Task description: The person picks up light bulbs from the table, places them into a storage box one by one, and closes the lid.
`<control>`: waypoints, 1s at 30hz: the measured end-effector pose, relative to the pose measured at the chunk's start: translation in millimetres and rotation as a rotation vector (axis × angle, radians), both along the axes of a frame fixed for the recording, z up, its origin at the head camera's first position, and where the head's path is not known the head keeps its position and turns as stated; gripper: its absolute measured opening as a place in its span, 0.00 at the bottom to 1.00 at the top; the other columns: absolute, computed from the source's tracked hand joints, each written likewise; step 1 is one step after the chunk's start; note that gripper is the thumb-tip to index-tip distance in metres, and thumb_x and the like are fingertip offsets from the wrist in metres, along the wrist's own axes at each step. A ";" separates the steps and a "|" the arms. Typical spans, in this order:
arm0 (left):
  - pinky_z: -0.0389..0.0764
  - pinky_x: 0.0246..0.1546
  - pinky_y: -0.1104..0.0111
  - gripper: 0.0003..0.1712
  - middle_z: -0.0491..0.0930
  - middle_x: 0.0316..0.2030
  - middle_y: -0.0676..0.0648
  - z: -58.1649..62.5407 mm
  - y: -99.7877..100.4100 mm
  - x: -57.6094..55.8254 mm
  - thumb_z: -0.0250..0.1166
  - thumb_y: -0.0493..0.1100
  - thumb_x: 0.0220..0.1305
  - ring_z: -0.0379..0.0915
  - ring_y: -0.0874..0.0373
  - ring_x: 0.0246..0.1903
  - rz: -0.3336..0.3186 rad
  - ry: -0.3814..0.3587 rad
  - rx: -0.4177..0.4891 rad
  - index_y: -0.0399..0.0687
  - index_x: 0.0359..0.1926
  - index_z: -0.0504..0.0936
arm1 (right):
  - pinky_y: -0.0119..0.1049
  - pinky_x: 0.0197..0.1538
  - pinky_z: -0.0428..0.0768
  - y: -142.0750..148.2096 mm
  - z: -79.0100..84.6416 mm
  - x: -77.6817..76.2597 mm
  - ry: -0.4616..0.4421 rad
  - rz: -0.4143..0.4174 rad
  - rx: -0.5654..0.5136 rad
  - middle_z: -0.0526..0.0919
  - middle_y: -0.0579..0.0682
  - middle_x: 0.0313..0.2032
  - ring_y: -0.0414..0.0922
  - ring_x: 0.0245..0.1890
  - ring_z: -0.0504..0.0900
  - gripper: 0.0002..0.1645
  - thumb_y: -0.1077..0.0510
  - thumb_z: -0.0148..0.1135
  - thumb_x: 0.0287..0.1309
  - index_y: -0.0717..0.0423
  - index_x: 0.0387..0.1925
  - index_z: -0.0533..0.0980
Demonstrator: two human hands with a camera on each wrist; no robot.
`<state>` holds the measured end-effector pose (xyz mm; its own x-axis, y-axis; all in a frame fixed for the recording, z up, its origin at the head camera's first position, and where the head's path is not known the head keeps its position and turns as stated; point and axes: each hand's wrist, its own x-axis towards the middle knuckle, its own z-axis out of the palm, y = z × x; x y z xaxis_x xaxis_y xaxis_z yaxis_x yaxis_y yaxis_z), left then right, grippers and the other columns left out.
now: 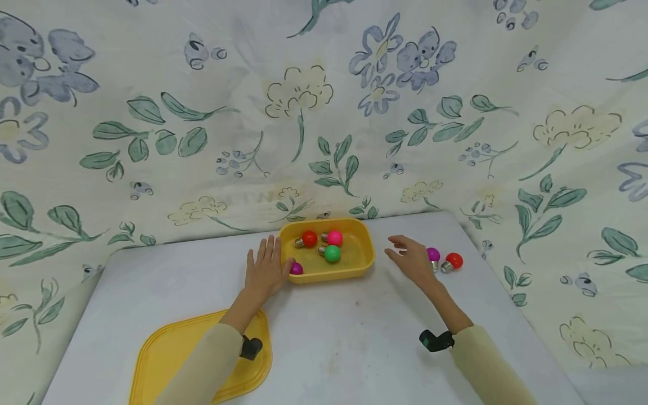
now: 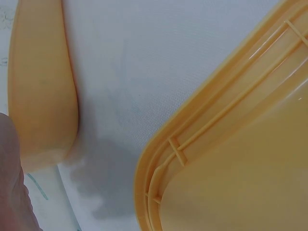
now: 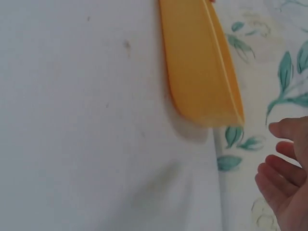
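Note:
A yellow plastic container (image 1: 356,259) stands near the table's back edge. Inside lie a red bulb (image 1: 309,238), a pink bulb (image 1: 335,238), a green bulb (image 1: 332,254) and a purple bulb (image 1: 297,269). At the container's left end is my left hand (image 1: 265,273), fingers straight and spread, its thumb by the rim near the purple bulb. My right hand (image 1: 412,263) hovers to the right of the container, apart from it, holding nothing, with fingers loosely bent. Just beyond it are another purple bulb (image 1: 432,254), partly hidden by the hand, and another red bulb (image 1: 454,260).
A yellow lid (image 1: 177,343) lies on the white table (image 1: 349,349) at the front left, partly under my left forearm. Floral fabric (image 1: 228,112) hangs behind the table and along its right side.

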<state>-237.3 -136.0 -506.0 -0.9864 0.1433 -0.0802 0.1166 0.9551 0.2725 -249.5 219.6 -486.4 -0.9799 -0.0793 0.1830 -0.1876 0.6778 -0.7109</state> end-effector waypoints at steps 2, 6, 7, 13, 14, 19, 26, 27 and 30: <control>0.34 0.71 0.41 0.43 0.40 0.77 0.33 -0.5 0.0 -0.3 0.42 0.58 0.77 0.31 0.38 0.76 -0.003 0.003 0.000 0.32 0.77 0.43 | 0.48 0.55 0.79 12.7 -2.4 4.2 0.003 -0.033 0.010 0.82 0.63 0.54 0.57 0.54 0.81 0.23 0.61 0.67 0.63 0.67 0.57 0.77; 0.35 0.71 0.41 0.43 0.41 0.77 0.33 0.2 0.2 -0.2 0.42 0.58 0.77 0.33 0.38 0.76 -0.004 0.012 -0.003 0.32 0.77 0.43 | 0.51 0.54 0.80 35.2 -10.1 10.3 0.039 -0.109 0.028 0.81 0.65 0.54 0.60 0.53 0.81 0.24 0.60 0.68 0.63 0.68 0.58 0.77; 0.35 0.71 0.40 0.43 0.41 0.77 0.33 0.6 0.3 0.0 0.43 0.58 0.77 0.33 0.38 0.76 -0.004 0.015 -0.002 0.32 0.77 0.43 | 0.52 0.54 0.80 39.9 -12.0 11.6 0.047 -0.135 0.027 0.81 0.66 0.54 0.61 0.52 0.81 0.25 0.60 0.68 0.62 0.68 0.58 0.77; 0.36 0.70 0.40 0.43 0.41 0.76 0.32 3.1 -0.1 1.0 0.44 0.57 0.77 0.33 0.37 0.76 -0.006 0.018 -0.002 0.31 0.77 0.44 | 0.54 0.53 0.80 61.6 -27.0 12.2 0.052 -0.308 0.031 0.82 0.67 0.52 0.62 0.52 0.81 0.26 0.58 0.69 0.62 0.68 0.58 0.77; 0.36 0.70 0.40 0.43 0.41 0.76 0.32 3.1 -0.3 0.8 0.43 0.57 0.78 0.33 0.37 0.75 -0.007 0.020 -0.002 0.31 0.77 0.44 | 0.54 0.53 0.79 64.0 -28.9 11.8 0.049 -0.329 0.033 0.81 0.67 0.53 0.62 0.53 0.81 0.26 0.58 0.68 0.62 0.69 0.58 0.77; 0.35 0.70 0.40 0.43 0.41 0.77 0.32 3.6 -1.2 0.2 0.43 0.57 0.78 0.33 0.37 0.76 -0.006 0.021 -0.001 0.31 0.77 0.43 | 0.57 0.53 0.79 69.9 -34.0 7.8 0.055 -0.400 0.038 0.80 0.70 0.53 0.65 0.53 0.79 0.25 0.59 0.68 0.60 0.70 0.56 0.77; 0.36 0.70 0.40 0.43 0.41 0.76 0.32 3.1 -1.9 -0.1 0.43 0.57 0.77 0.34 0.37 0.75 -0.005 0.017 0.006 0.31 0.77 0.44 | 0.58 0.52 0.78 72.1 -37.6 0.5 0.018 -0.432 0.102 0.80 0.73 0.50 0.65 0.51 0.79 0.26 0.59 0.67 0.60 0.72 0.56 0.76; 0.35 0.70 0.40 0.43 0.41 0.77 0.32 2.7 -2.0 -0.4 0.43 0.57 0.77 0.33 0.37 0.76 -0.004 0.012 0.007 0.31 0.77 0.44 | 0.58 0.51 0.78 72.0 -37.7 0.1 0.010 -0.431 0.104 0.80 0.73 0.50 0.65 0.51 0.79 0.26 0.59 0.67 0.60 0.72 0.56 0.76; 0.34 0.71 0.40 0.43 0.40 0.77 0.32 1.7 -1.8 -1.2 0.42 0.58 0.77 0.31 0.38 0.76 -0.006 0.002 0.005 0.32 0.77 0.43 | 0.56 0.51 0.79 72.4 -38.1 -0.6 -0.017 -0.425 0.108 0.79 0.74 0.50 0.65 0.51 0.79 0.26 0.60 0.66 0.61 0.73 0.56 0.75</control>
